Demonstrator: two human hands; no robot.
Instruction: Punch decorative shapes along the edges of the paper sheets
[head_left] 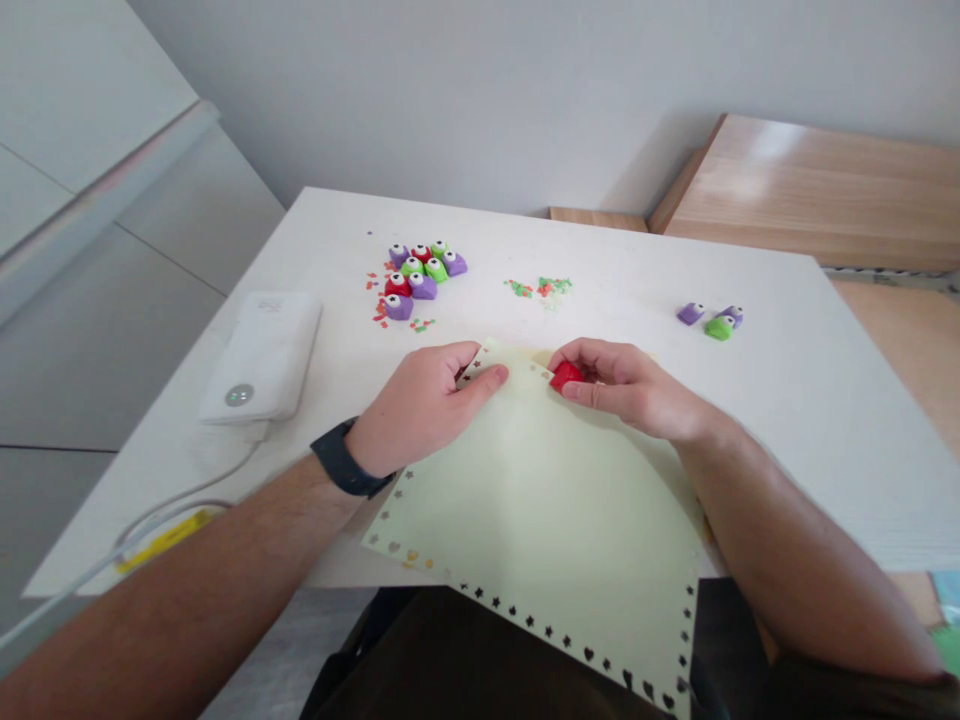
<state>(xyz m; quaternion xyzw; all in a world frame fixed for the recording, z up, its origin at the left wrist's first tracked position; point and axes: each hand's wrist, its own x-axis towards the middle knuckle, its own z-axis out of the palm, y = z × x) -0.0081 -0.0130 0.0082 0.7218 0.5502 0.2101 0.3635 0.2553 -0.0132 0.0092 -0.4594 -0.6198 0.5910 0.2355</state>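
Left hand [424, 410]: clenched in a pinch on the upper corner of the sheet, thumb on top, fingers curled behind the paper.
Right hand [630, 385]: fingers wrapped around a red craft punch [566, 376], thumb along its near side.
Sheet: pale green cardstock sheet [540, 510], held up at its far edge between both hands, lying tilted like a diamond and hanging over the near table edge toward dark trousers [480, 650].
Sheet border: small punched stars along the left edge and near the top corner, punched hearts along the lower right edge.
Red punch position: against the far edge of the sheet, just beside the left hand; whether paper sits inside it, hidden.
Left wrist: black watch [346, 458].
Punches, far left: tight cluster of purple, green and red craft punches [420, 278] on the white table [637, 290], with red paper bits [377, 300] scattered beside them.
Punches, far right: two purple and one green [712, 322], well apart from the cluster.
Between the groups: small heap of red and green paper cut-outs [538, 287].
Left of the hands: white power bank [262, 358] with a cable [187, 490].
Beyond the table: wooden board [817, 190] against a grey wall [487, 90].
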